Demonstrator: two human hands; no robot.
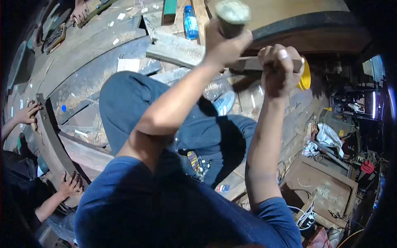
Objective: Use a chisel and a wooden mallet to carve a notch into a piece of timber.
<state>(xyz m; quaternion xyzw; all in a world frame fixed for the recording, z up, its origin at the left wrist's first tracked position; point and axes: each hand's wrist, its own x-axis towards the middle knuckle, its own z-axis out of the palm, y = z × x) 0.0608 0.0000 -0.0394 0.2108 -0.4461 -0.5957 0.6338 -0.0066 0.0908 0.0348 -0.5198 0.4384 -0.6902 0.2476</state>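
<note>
My left hand [227,46] is raised ahead of me, closed around a thick brown wooden piece [233,17] with a pale, worn round end, like a mallet; motion blurs it slightly. To its right my right hand [282,68] is closed in a fist, thumb on top, around a flat wooden bar [249,63] that runs sideways between the two hands. Just beyond the right fist shows a yellow rounded thing [305,75], partly hidden. Behind both hands stands a large wooden piece with a dark curved edge [302,25].
Planks [175,53] and white scraps lie about the wooden floor, with a blue bottle [191,22] ahead. At left, another person's hands [71,185] rest on a long board [51,142]; a further hand [80,12] is far left. A wooden tray [320,186] and cables lie right.
</note>
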